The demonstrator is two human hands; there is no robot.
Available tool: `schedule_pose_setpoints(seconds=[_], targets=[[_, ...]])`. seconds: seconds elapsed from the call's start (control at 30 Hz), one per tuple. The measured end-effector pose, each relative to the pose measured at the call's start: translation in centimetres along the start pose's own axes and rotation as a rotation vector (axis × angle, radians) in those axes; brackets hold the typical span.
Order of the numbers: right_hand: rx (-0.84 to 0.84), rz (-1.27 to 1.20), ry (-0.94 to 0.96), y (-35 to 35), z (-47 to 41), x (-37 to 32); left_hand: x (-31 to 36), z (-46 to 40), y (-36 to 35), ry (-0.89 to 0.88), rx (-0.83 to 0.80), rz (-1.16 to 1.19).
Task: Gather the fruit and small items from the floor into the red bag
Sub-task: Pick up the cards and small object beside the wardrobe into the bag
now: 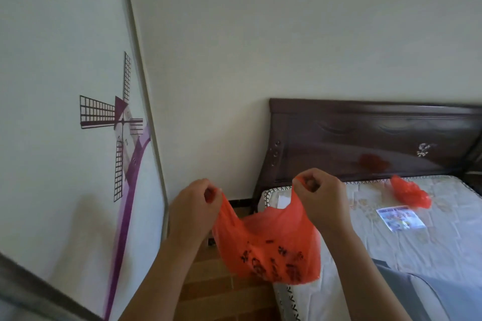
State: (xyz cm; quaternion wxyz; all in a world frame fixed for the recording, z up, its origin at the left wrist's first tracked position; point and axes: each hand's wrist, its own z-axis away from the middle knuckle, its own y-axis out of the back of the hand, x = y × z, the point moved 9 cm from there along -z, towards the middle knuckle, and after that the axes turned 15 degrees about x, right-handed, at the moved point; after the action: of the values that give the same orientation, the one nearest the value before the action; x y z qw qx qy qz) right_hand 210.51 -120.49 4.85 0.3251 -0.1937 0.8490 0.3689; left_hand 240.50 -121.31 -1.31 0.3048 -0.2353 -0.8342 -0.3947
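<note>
A thin red plastic bag (268, 245) with dark printed characters hangs in front of me, over the corner of a bed. My left hand (194, 206) grips its left handle and my right hand (320, 198) grips its right handle, stretching the mouth between them. The bag sags flat; I cannot tell what is inside. No fruit or small items on the floor are in view.
A bare mattress (417, 250) with a dark wooden headboard (365, 138) lies on the right. On it rest a second crumpled red bag (409, 191) and a printed label (400, 217). A wardrobe door with a windmill picture (78, 138) stands left. Brown tiled floor (221, 289) shows below.
</note>
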Motion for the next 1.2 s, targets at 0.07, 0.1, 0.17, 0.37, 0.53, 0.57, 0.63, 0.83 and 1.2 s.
schedule_pose_setpoints(seconds=[0.07, 0.1, 0.17, 0.37, 0.53, 0.57, 0.63, 0.83, 1.2], targets=[[0.002, 0.008, -0.007, -0.8, -0.3, -0.2, -0.4, -1.4, -0.4, -0.021, -0.004, 0.007], [0.007, 0.011, -0.005, -1.2, -0.6, -0.3, -0.7, -2.1, -0.6, -0.025, -0.009, 0.011], [0.016, 0.031, 0.007, -2.2, -1.3, -0.9, -1.5, -3.3, -1.0, -0.025, -0.010, 0.018], [-0.013, -0.001, 0.005, -6.9, -4.0, -1.8, -3.8, -6.7, -1.7, -0.012, 0.024, 0.004], [-0.088, -0.040, 0.016, -12.7, -6.5, -1.7, -6.7, -9.4, -3.0, 0.036, 0.050, -0.021], [-0.103, -0.046, 0.017, -14.1, -7.2, -1.5, -7.4, -9.8, -3.6, 0.051, 0.053, -0.030], [-0.146, -0.060, 0.012, -17.0, -8.6, -0.6, -9.0, -10.7, -5.1, 0.086, 0.059, -0.057], [-0.298, -0.057, -0.020, -27.6, -13.0, 4.5, -13.7, -13.1, -11.1, 0.220, 0.064, -0.136], [-0.560, -0.009, -0.039, -43.4, -13.4, 13.1, -24.4, -10.6, -22.5, 0.468, -0.027, -0.230]])
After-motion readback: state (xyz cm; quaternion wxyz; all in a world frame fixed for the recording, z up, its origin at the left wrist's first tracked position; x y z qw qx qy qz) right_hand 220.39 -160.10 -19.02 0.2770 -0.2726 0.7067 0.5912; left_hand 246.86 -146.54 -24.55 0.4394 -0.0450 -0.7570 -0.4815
